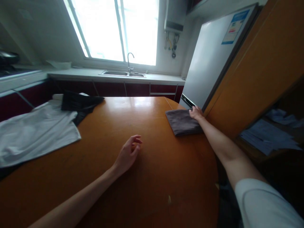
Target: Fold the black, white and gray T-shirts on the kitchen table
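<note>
A folded dark grey-brown cloth [182, 123] lies flat near the right end of the wooden table [142, 177]. At its far right edge rests my right hand [196, 113], touching the fabric with thumb and fingers apart; the fingertips are partly hard to make out. My left hand [127, 155] hovers over or lies on the middle of the table, with loosely bent fingers and nothing in them. Further left, a white garment [38, 129] is spread loosely. A black cloth [79, 103] is crumpled at the garment's far edge.
Behind the table runs a counter with a sink [115, 73] and a faucet [129, 61] under a bright window. A fridge [209, 60] and a wooden panel [256, 63] stand close on the right. Papers [268, 136] lie on a shelf at the right.
</note>
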Motion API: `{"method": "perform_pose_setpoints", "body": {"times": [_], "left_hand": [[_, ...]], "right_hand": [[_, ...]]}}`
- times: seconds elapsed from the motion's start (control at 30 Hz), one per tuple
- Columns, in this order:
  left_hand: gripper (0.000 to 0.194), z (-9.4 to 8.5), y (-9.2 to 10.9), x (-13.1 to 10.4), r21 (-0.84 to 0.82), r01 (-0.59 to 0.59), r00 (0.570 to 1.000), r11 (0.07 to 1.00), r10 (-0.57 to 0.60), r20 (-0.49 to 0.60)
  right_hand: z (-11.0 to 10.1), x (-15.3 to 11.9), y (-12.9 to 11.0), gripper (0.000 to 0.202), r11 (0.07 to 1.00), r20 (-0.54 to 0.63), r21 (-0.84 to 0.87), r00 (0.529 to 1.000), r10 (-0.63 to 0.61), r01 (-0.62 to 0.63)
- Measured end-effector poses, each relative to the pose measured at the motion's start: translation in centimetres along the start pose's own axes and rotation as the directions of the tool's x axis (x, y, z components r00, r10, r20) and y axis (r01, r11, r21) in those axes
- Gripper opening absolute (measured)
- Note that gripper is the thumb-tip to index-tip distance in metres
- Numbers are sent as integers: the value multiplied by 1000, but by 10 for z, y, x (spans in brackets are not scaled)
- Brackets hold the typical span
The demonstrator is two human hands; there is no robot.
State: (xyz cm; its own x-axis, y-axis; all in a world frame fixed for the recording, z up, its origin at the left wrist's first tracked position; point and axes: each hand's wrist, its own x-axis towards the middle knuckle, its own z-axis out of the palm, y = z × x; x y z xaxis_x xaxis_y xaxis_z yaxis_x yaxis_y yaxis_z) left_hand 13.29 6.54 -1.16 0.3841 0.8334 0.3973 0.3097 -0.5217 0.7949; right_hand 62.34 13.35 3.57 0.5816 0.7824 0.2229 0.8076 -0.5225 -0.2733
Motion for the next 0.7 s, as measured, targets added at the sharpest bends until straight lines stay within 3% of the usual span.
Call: {"method": "perform_pose_setpoints", "body": {"times": [0.2,0.37,0.43,0.53,0.63,0.7], "left_hand": [[33,0,-2,-4,-43,35,999,998,-33,37],[34,3,-4,-4,-62,51,997,997,-46,70],[34,4,-3,-3,-60,58,995,997,-53,83],[34,5,-3,-3,-60,48,994,997,-42,106],[33,5,-3,-3,-37,37,994,999,-33,105],[32,4,-4,-4,-24,37,995,999,-34,98]], "right_hand": [[28,3,8,66,998,100,-51,994,50,-45],[32,8,12,70,993,135,-86,987,86,-75],[28,10,-1,71,994,63,-94,996,56,-50],[28,5,-35,68,992,-28,-53,993,-119,117],[40,-12,-74,69,961,59,22,959,-276,275],[51,-24,-93,70,956,154,46,943,-294,291]]}}
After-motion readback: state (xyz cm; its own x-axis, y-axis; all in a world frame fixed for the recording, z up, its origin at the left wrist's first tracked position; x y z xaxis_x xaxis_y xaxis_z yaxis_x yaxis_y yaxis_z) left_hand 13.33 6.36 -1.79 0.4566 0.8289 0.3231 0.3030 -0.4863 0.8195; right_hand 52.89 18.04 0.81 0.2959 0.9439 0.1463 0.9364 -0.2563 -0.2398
